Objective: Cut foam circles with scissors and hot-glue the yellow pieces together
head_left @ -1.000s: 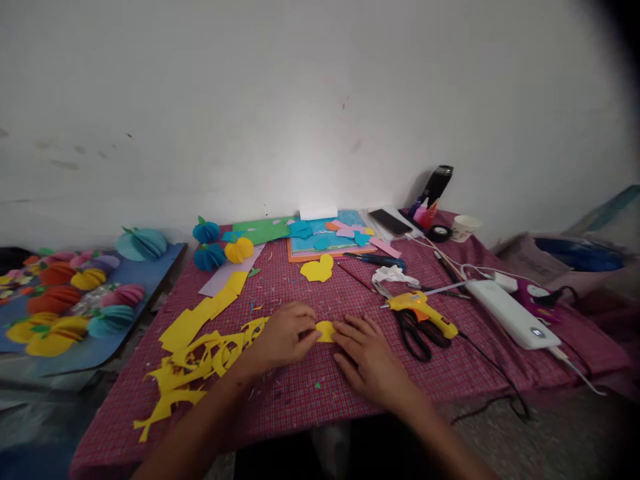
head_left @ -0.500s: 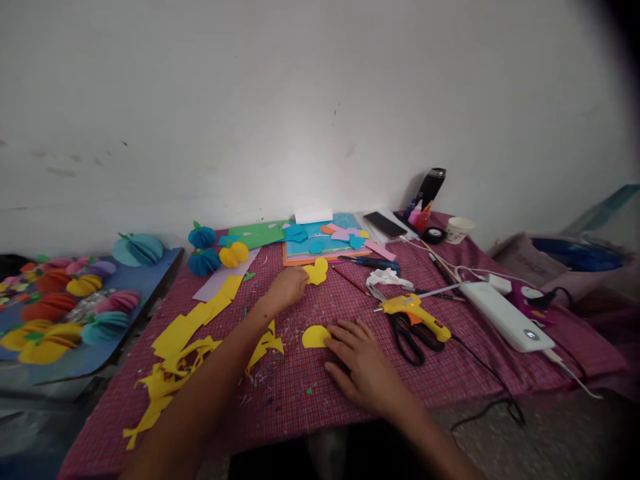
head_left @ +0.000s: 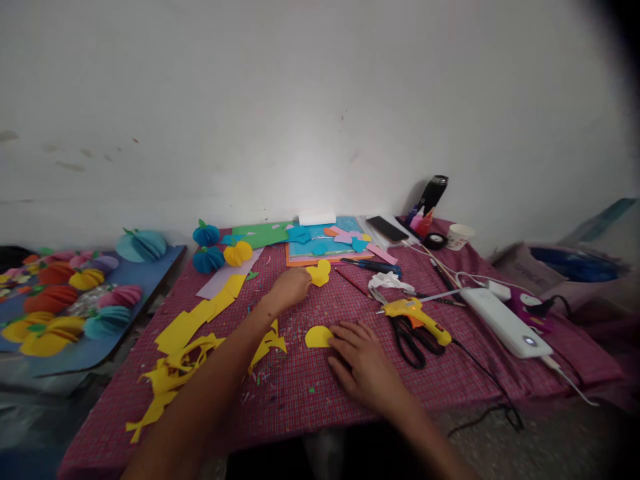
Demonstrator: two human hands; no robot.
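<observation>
My left hand [head_left: 291,289] reaches across the table, its fingers curled together at the left edge of a small pile of yellow paper circles [head_left: 321,273]. The fingertips pinch at the paper there, partly hidden by the hand. My right hand [head_left: 364,360] lies flat with fingers spread, its fingertips at the right edge of a yellow folded paper half-circle [head_left: 317,337]. To its right lie a yellow glue gun [head_left: 411,312] and black-handled scissors [head_left: 411,347]. Yellow paper scraps [head_left: 173,375] lie around my left forearm, and yellow paper strips [head_left: 203,315] stretch out beyond them.
Coloured paper pumpkins [head_left: 55,307] cover a blue board at left; several more [head_left: 207,235] stand on the table. A phone [head_left: 387,229], paper cup [head_left: 459,236], black bottle [head_left: 434,192] and white power bank [head_left: 505,323] with cables occupy the right. A utility knife [head_left: 371,265] lies mid-table.
The whole view has shifted slightly. Both hands keep nearly the same places, the left at the yellow circles and the right by the half-circle.
</observation>
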